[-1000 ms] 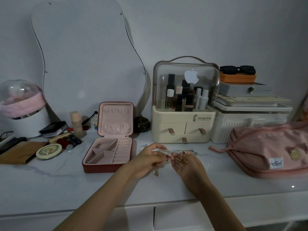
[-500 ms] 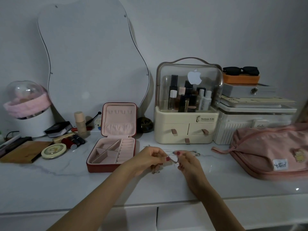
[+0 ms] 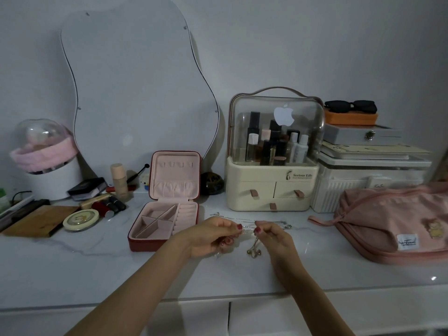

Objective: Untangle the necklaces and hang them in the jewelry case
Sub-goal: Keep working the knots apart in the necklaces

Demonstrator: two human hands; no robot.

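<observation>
An open red jewelry case [image 3: 164, 215] with pink lining stands left of centre, its lid upright and its hooks bare. Just right of it, my left hand [image 3: 210, 236] and my right hand [image 3: 274, 236] each pinch a thin tangled necklace chain [image 3: 247, 230] stretched between their fingertips. Small gold pendants [image 3: 253, 252] dangle from the chain below my right hand's fingers. More silver chain [image 3: 242, 218] lies on the white marble counter [image 3: 97, 267] behind my hands.
A cream cosmetics organiser [image 3: 271, 185] stands behind my hands. A pink pouch [image 3: 392, 221] lies at the right. Stacked boxes with sunglasses [image 3: 351, 106] sit at the back right. A mirror [image 3: 135, 88], bottles, lipsticks and a round tin [image 3: 81, 219] crowd the left.
My hands have drawn slightly apart and the chain is stretched between them. The gold pendants now hang below my right hand instead of under my left.
</observation>
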